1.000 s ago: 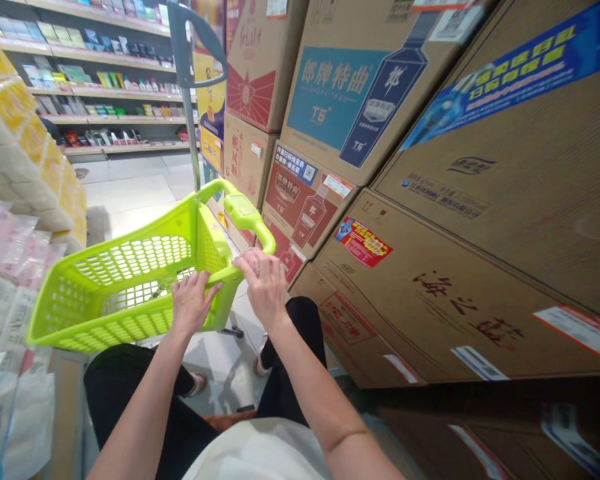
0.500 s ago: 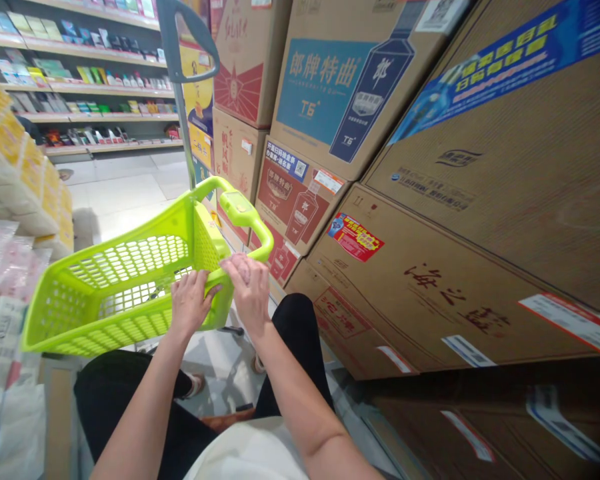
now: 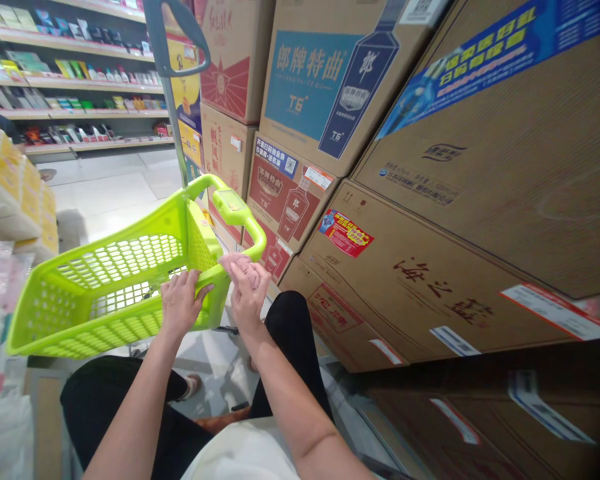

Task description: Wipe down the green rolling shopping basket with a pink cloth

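Note:
A lime-green shopping cart (image 3: 105, 263) with a perforated plastic basket stands in front of my knees, turned sideways. My left hand (image 3: 181, 300) is closed over the near rim of the basket, close to its handle end. In my right hand (image 3: 249, 293) is a crumpled pink cloth (image 3: 243, 265), pinched between the fingers and pressed against the corner by the handle. The cart's green handle (image 3: 253, 233) curves up just beyond the cloth. Part of the cloth is hidden under my fingers.
Stacked cardboard boxes (image 3: 420, 280) form a wall on the right. A grey pole with a loop grip (image 3: 173, 87) rises behind the cart. Packaged goods (image 3: 17, 173) are piled at left, and stocked shelves (image 3: 90, 83) stand across the tiled floor (image 3: 107, 183).
My right hand and the cloth have shifted slightly down along the cart's corner, and more of the cloth shows. My left hand keeps its hold on the rim. The view has turned slightly right.

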The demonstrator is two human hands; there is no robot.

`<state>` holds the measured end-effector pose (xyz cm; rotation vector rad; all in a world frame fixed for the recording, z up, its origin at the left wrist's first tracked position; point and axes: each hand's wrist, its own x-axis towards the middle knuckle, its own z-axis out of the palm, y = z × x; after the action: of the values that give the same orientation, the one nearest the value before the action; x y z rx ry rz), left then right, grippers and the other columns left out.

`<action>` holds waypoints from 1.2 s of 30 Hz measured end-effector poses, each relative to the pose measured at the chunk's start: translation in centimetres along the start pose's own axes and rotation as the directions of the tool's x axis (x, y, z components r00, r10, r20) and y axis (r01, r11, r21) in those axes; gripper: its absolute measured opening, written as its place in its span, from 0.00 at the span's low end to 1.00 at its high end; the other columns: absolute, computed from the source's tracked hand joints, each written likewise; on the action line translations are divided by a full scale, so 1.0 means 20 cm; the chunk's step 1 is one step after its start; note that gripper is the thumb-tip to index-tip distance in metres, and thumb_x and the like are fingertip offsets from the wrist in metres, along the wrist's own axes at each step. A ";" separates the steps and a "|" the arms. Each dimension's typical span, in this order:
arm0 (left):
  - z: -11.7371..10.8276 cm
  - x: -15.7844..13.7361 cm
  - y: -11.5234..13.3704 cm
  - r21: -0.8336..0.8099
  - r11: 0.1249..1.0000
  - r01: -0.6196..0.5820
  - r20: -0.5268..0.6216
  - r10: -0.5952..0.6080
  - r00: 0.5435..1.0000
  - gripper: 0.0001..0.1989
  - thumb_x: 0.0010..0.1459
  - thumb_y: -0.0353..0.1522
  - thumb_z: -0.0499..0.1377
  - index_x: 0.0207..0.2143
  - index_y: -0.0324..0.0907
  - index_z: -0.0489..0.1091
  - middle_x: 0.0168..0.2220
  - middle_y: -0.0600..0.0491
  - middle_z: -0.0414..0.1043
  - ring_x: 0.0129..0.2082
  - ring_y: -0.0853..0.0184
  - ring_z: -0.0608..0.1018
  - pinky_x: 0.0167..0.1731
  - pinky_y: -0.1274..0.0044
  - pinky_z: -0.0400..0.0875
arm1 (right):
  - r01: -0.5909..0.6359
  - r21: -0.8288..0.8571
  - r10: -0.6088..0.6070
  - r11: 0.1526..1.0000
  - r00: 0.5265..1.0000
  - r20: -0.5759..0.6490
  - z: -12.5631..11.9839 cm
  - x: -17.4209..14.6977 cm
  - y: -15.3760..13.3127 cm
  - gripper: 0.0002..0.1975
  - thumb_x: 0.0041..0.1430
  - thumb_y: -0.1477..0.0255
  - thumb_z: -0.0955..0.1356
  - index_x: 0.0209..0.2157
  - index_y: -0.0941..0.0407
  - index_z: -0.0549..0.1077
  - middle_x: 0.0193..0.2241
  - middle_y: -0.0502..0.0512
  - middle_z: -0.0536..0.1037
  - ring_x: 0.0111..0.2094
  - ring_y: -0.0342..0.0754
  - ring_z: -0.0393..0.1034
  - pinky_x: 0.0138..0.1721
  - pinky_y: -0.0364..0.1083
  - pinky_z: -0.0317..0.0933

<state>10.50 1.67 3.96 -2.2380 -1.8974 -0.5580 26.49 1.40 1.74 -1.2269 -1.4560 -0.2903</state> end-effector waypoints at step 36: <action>0.00 0.04 -0.02 -0.011 0.999 0.047 0.037 -0.047 0.998 0.23 0.67 0.45 0.47 0.51 0.39 0.70 0.47 0.40 0.75 0.48 0.50 0.73 0.45 0.65 0.58 | -0.454 0.205 0.482 0.867 0.870 -0.109 0.12 -0.02 0.04 0.15 0.57 0.81 0.61 0.41 0.56 0.75 0.44 0.63 0.71 0.52 0.52 0.67 0.55 0.55 0.65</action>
<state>10.16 2.49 4.18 -2.2316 -1.9740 -0.5393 25.64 3.34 0.33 -1.3397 -0.9822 0.0726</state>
